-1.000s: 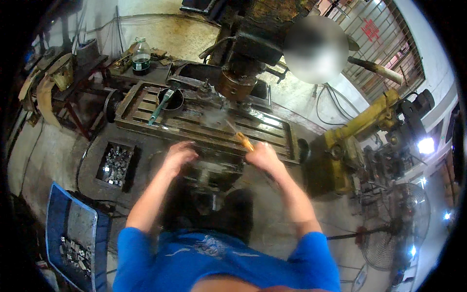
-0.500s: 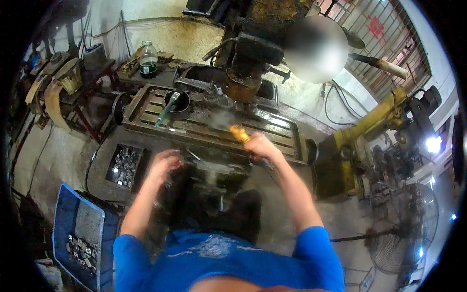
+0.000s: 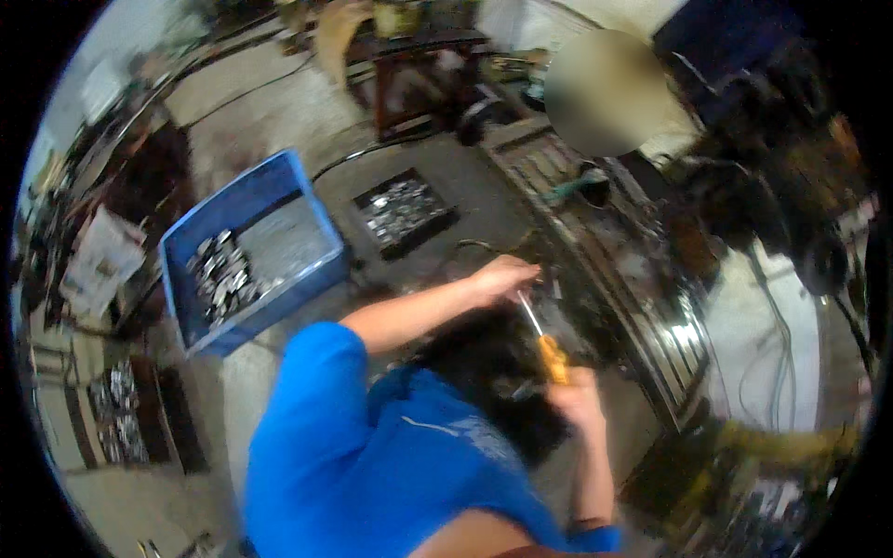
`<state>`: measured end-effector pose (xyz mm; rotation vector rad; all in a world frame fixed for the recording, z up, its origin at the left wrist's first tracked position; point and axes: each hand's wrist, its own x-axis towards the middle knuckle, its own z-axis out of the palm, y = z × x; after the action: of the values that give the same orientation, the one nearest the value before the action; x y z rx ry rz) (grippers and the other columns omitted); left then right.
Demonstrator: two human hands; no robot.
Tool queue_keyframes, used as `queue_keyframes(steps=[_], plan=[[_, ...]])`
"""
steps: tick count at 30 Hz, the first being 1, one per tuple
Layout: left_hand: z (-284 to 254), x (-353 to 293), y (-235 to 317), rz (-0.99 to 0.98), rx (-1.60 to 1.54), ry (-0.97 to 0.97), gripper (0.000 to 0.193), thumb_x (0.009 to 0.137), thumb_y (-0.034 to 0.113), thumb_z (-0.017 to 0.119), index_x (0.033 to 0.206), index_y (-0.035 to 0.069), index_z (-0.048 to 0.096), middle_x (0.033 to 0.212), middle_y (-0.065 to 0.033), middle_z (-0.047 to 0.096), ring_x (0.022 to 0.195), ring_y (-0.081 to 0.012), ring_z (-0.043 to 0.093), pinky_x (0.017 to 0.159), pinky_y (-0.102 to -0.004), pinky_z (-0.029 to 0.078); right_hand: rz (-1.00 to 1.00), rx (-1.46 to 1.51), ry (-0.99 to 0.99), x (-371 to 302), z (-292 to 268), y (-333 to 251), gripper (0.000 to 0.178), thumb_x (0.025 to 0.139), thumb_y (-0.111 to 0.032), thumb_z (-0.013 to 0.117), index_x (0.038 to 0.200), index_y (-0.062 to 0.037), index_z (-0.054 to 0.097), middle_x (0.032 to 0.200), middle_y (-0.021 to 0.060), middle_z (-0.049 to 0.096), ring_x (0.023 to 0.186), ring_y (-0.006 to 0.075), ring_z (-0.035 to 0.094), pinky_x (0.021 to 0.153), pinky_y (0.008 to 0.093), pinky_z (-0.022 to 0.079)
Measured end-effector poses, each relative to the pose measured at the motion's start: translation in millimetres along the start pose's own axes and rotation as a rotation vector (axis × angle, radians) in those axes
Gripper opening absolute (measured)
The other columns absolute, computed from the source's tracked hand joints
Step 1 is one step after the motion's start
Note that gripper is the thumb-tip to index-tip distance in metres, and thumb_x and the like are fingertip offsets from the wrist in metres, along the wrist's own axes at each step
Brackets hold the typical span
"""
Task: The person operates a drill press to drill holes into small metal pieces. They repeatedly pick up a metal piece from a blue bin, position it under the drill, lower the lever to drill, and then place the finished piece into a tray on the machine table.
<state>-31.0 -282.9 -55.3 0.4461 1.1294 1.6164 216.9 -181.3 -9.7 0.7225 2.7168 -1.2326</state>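
Note:
My right hand [image 3: 579,400] is closed around a yellow tool with a thin metal shaft [image 3: 553,361]; the blur hides whether it is a screwdriver or an air blow gun. Its shaft slants up and left, the tip close to the fingers of my left hand [image 3: 502,281]. Those left fingers are pinched together; whatever is between them is too blurred to name. Both hands are over a dark area beside the slotted machine table [image 3: 605,270]. A green-handled brush [image 3: 566,189] rests at a dark round bowl on that table.
To the left stands a blue plastic crate [image 3: 251,307] with small metal parts in one side. Between it and the machine sits a dark tray [image 3: 407,212] of similar parts. Another box of parts [image 3: 119,414] is at the far left. A dark hose [image 3: 358,160] crosses the floor.
The view has swung to the left, bringing the blue crate nearer the middle. My hands have come closer together, and the yellow tool's shaft now points at my left fingers.

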Motion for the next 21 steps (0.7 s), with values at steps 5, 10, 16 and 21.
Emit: queue_keyframes(steps=[5,10,16,21], plan=[[-69,-62,22,0.193,0.234,0.298,0.025,0.078,0.009,0.059,0.098,-0.006,0.058,0.076,-0.0098,0.062,0.065,-0.0163,0.062,0.06,-0.0268,0.051,-0.036,0.245,-0.256,18,10,-52,0.018,0.059,-0.013,0.05,0.065,0.0024,0.056,0.052,0.0078,0.053,0.047,0.0137,0.054,0.048,0.027,0.042],[-187,-208,78,0.296,0.704,0.835,0.038,0.07,0.006,0.061,0.108,0.003,0.059,0.075,-0.0062,0.063,0.063,-0.0108,0.056,0.057,-0.0252,0.046,-0.183,0.273,-0.257,23,20,-62,0.024,0.056,-0.013,0.048,0.072,0.002,0.058,0.062,0.0102,0.058,0.056,0.0167,0.057,0.057,0.0276,0.045],[-348,-388,61,-0.418,1.128,1.557,0.046,0.065,0.019,0.063,0.109,0.006,0.058,0.103,-0.0163,0.061,0.099,-0.0305,0.057,0.084,-0.037,0.044,-0.299,0.192,-0.234,31,26,-58,0.027,0.059,-0.014,0.045,0.076,0.0029,0.057,0.063,0.0124,0.059,0.058,0.0193,0.059,0.056,0.0288,0.045],[-392,-417,9,-0.559,1.316,1.47,0.053,0.064,0.022,0.068,0.115,0.013,0.054,0.108,-0.0155,0.058,0.103,-0.0288,0.055,0.087,-0.038,0.043,-0.254,0.125,-0.196,32,30,-59,0.026,0.058,-0.014,0.046,0.076,0.0025,0.057,0.06,0.0134,0.056,0.053,0.0192,0.057,0.054,0.0293,0.044]])
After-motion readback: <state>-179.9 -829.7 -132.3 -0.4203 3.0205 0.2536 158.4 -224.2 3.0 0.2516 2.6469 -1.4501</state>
